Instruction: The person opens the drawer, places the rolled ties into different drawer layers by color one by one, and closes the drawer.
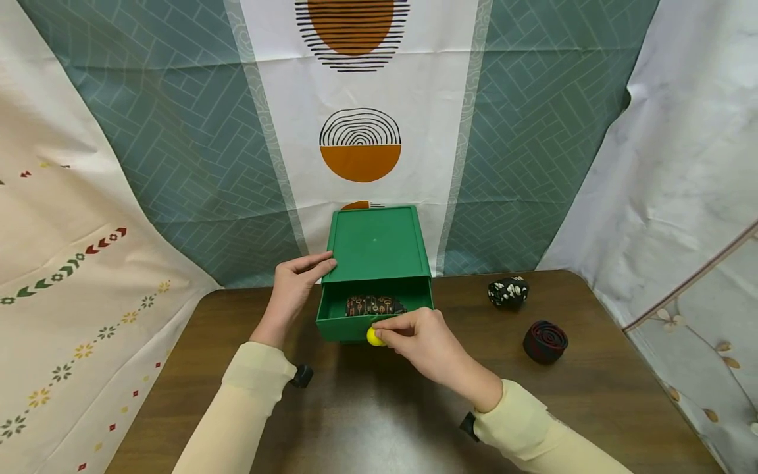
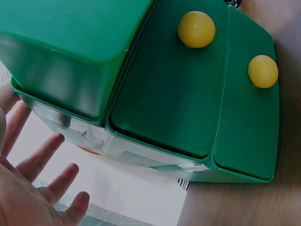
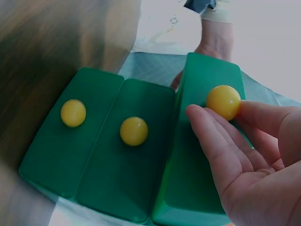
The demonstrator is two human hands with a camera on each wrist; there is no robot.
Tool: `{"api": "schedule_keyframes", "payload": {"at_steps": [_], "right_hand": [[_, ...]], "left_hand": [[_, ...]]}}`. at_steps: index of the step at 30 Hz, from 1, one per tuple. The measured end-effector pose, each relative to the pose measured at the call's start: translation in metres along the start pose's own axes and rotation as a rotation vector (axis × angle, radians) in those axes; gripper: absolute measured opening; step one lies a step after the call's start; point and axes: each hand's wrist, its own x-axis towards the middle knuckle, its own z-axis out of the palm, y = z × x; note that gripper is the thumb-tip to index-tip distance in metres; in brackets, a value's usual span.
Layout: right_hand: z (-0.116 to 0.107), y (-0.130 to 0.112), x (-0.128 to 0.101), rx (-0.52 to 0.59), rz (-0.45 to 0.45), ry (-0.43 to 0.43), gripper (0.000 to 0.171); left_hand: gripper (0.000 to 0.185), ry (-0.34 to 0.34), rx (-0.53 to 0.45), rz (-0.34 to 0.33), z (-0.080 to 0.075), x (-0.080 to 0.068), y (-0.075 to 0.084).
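Observation:
A green drawer cabinet stands on the table, its top drawer pulled partly out. Inside that drawer lies a dark patterned rolled necktie. My right hand pinches the drawer's round yellow knob between thumb and fingers. At the cabinet's upper left edge, my left hand rests with fingers extended; the left wrist view shows its fingers spread by the side wall. Two lower drawers, with a middle knob and a bottom knob, are closed.
To the right on the brown table sit a black-and-white rolled necktie and a dark red-and-navy rolled necktie. A patterned curtain hangs directly behind the cabinet. Light cloths border the table on both sides.

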Motion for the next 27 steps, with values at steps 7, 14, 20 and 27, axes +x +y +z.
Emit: {"api": "schedule_keyframes", "payload": {"at_steps": [7, 14, 20, 27], "right_hand": [[0.003, 0.006, -0.001, -0.027, -0.04, 0.028, 0.019], [0.006, 0.01, 0.003, 0.0, -0.095, 0.052, 0.02], [0.009, 0.013, 0.004, 0.027, -0.093, 0.11, 0.018], [0.013, 0.017, 0.006, 0.08, -0.11, 0.14, 0.017]], "left_hand": [[0.039, -0.009, -0.012, 0.001, 0.001, 0.0, -0.002], [0.04, -0.011, 0.003, 0.017, -0.002, 0.0, -0.002], [0.04, -0.012, -0.013, 0.019, -0.001, 0.001, -0.003], [0.039, -0.02, -0.041, 0.007, -0.003, 0.0, -0.002]]}}
